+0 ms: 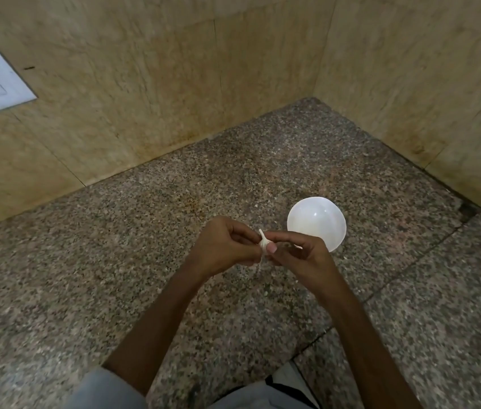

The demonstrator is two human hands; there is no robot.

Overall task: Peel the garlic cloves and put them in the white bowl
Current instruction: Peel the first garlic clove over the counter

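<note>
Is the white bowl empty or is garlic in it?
Looks empty: the white bowl shows a bare inside, though the right hand hides its near edge.

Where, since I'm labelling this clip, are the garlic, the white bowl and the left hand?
garlic [263, 242]: head view, on its white skin.
white bowl [315, 222]: head view, on a bare part.
left hand [223, 246]: head view, on its back.

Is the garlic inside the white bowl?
No, the left hand and right hand pinch the garlic between them, outside the white bowl.

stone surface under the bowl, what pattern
The stone surface is speckled grey, brown and black; head view.
</note>
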